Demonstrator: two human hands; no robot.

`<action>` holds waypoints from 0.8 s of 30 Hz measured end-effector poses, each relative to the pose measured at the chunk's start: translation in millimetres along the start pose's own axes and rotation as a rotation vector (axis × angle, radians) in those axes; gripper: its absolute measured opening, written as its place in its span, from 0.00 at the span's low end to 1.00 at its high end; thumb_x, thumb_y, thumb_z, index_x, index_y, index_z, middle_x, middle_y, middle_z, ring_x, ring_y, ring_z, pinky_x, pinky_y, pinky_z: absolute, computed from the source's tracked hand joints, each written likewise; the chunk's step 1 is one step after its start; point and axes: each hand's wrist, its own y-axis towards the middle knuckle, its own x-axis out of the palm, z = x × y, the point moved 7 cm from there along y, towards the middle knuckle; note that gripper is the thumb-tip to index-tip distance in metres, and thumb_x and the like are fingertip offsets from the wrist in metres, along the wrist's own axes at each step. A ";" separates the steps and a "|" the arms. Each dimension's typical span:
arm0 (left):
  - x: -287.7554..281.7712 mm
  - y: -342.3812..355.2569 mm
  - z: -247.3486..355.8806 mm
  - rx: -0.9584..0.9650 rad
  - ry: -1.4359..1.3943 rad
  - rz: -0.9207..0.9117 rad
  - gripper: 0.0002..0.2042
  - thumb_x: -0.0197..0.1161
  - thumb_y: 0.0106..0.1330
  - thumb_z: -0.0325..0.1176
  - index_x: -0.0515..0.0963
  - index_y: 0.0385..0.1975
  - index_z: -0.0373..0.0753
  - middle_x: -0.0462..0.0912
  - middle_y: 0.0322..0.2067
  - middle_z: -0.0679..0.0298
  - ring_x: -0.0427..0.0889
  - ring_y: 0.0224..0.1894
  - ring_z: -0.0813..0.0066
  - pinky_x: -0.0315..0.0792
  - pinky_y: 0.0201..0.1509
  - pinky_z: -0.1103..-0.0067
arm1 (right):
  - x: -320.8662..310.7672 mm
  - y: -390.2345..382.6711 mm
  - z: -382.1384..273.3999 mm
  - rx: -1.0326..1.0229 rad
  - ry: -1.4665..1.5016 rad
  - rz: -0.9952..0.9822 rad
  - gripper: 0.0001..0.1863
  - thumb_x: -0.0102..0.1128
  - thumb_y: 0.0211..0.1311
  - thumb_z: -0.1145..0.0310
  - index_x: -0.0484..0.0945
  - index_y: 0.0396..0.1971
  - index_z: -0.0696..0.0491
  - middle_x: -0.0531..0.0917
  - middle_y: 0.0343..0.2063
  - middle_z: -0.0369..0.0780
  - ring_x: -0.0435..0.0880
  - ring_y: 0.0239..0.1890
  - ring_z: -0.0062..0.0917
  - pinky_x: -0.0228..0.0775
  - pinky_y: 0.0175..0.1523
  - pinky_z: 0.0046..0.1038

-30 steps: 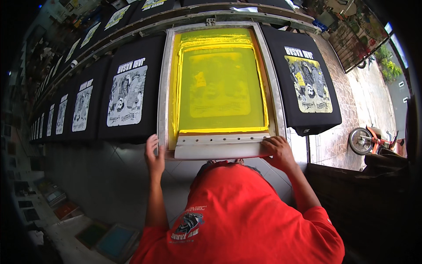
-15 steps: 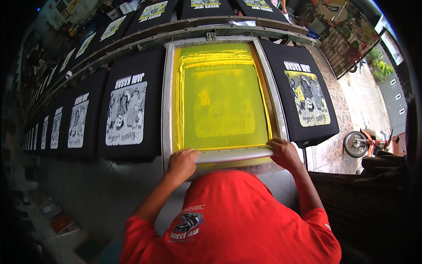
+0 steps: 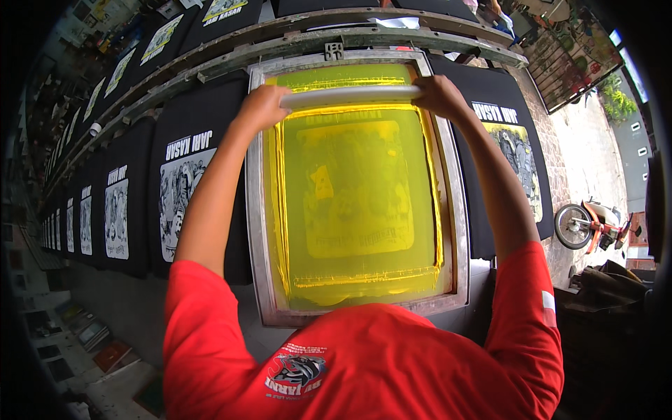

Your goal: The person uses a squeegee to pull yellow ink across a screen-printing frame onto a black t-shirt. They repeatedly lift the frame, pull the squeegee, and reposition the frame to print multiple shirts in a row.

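A silvery bar-shaped squeegee [image 3: 350, 96] lies across the far end of a printing screen, along a line of bright yellow ink. My left hand [image 3: 263, 107] is closed round its left end, and my right hand [image 3: 439, 96] grips its right end. Both arms reach forward over the sides of the metal screen frame [image 3: 256, 224]. Its yellow-green mesh [image 3: 357, 269] shows a faint rectangular picture and thick yellow ink ridges along the edges. Whatever lies beneath the mesh is mostly hidden.
To the left, a row of black printed shirts [image 3: 138, 150] recedes; another black shirt [image 3: 483, 87] lies right of the screen. Metal rails [image 3: 294, 38] run behind, with more printed shirts beyond. A motorcycle [image 3: 591, 222] stands at the far right.
Both hands have pushed the squeegee from the near end of the screen to its far end. An ink line now shows along the near end. My view has shifted slightly.
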 end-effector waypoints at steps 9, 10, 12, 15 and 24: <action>39.6 42.4 -22.6 0.006 0.035 -0.086 0.14 0.70 0.49 0.33 0.82 0.36 0.40 0.84 0.32 0.52 0.83 0.38 0.51 0.76 0.43 0.65 | 30.5 23.9 25.8 0.004 -0.030 -0.017 0.18 0.69 0.44 0.63 0.83 0.37 0.53 0.85 0.30 0.46 0.84 0.35 0.41 0.77 0.43 0.37; 41.2 36.4 -22.6 -0.003 0.016 -0.075 0.14 0.70 0.49 0.33 0.82 0.36 0.41 0.84 0.32 0.52 0.83 0.38 0.51 0.76 0.43 0.65 | 29.0 20.9 21.9 0.002 -0.035 -0.025 0.17 0.68 0.45 0.62 0.82 0.37 0.52 0.84 0.31 0.46 0.84 0.36 0.42 0.77 0.44 0.38; 42.5 22.8 -17.1 -0.017 -0.021 -0.051 0.13 0.71 0.49 0.33 0.82 0.36 0.42 0.84 0.31 0.51 0.83 0.37 0.51 0.76 0.42 0.64 | 28.3 5.1 15.7 0.035 -0.043 -0.036 0.15 0.66 0.46 0.63 0.82 0.34 0.52 0.84 0.29 0.47 0.84 0.36 0.42 0.77 0.44 0.38; 43.8 -9.7 1.4 -0.032 0.045 -0.091 0.14 0.71 0.49 0.33 0.82 0.37 0.41 0.84 0.30 0.51 0.83 0.37 0.52 0.77 0.43 0.65 | 26.7 -28.5 -3.9 -0.014 -0.063 -0.048 0.13 0.65 0.45 0.63 0.81 0.31 0.52 0.83 0.28 0.45 0.84 0.35 0.41 0.77 0.44 0.39; 54.7 -197.5 94.5 -0.088 0.042 -0.016 0.15 0.69 0.51 0.27 0.80 0.41 0.42 0.82 0.35 0.55 0.83 0.38 0.54 0.78 0.42 0.64 | 32.9 -211.2 -69.6 0.033 -0.015 -0.024 0.07 0.64 0.51 0.70 0.82 0.33 0.48 0.83 0.27 0.37 0.84 0.30 0.32 0.77 0.38 0.34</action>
